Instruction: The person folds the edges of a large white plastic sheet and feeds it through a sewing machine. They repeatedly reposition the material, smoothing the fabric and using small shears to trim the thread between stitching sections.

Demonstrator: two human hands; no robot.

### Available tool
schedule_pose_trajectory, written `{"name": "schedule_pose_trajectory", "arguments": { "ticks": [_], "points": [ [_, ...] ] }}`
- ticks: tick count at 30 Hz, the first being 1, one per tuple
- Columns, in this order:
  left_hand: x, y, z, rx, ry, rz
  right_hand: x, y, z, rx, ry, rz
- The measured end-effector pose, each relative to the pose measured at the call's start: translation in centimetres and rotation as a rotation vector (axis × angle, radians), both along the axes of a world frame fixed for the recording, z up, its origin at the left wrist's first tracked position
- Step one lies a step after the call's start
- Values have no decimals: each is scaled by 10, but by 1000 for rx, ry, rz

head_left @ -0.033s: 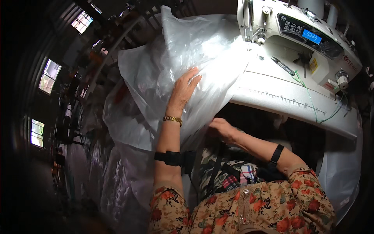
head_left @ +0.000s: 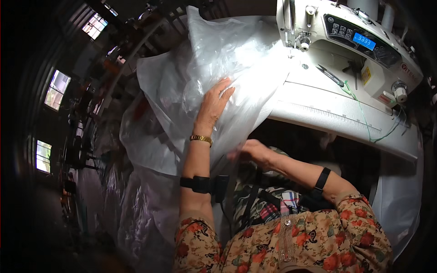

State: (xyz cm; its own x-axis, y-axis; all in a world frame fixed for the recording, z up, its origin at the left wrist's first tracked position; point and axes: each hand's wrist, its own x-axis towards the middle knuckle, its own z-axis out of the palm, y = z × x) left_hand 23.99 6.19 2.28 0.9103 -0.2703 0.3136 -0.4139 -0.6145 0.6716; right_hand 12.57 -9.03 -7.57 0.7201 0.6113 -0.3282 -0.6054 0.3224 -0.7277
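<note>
A large, translucent white plastic sheet (head_left: 168, 86) lies crumpled over the left part of the sewing table and hangs off its near edge. My left hand (head_left: 214, 102) rests on top of it, palm down, fingers stretched out and the thumb a little apart. Close to the sheet's hanging near edge, above my lap, is my right hand (head_left: 252, 152). Its fingertips are smeared by motion against the plastic, so whether they grip it does not show. A white sewing machine (head_left: 337, 41) stands at the right, its needle area brightly lit beside the sheet.
Small thread snips (head_left: 331, 75) lie on the machine bed with green thread (head_left: 364, 119) trailing over the table's front edge. More clear plastic (head_left: 141, 214) hangs down at the left. A pale sheet (head_left: 398, 195) drapes at the far right.
My right hand has shifted a little to the left along the sheet's edge, and its fingers have blurred. My left hand stays in place on the plastic.
</note>
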Motion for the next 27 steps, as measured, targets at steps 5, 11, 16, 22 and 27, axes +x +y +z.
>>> {"name": "schedule_pose_trajectory", "arguments": {
  "ticks": [5,11,16,22,27],
  "points": [
    [2,1,3,36,-5,-25,-8,11,51,-192,-623,154],
    [3,6,1,29,-21,-46,24,-8,95,-929,-1755,-328],
    [3,6,1,25,-29,-67,37,-11,100,-1402,-1814,162],
    [3,8,-1,24,-12,-55,24,7,87,-1313,-1992,513],
    [1,6,3,5,0,-43,6,-3,58,-943,-2036,82]
  ]
}}
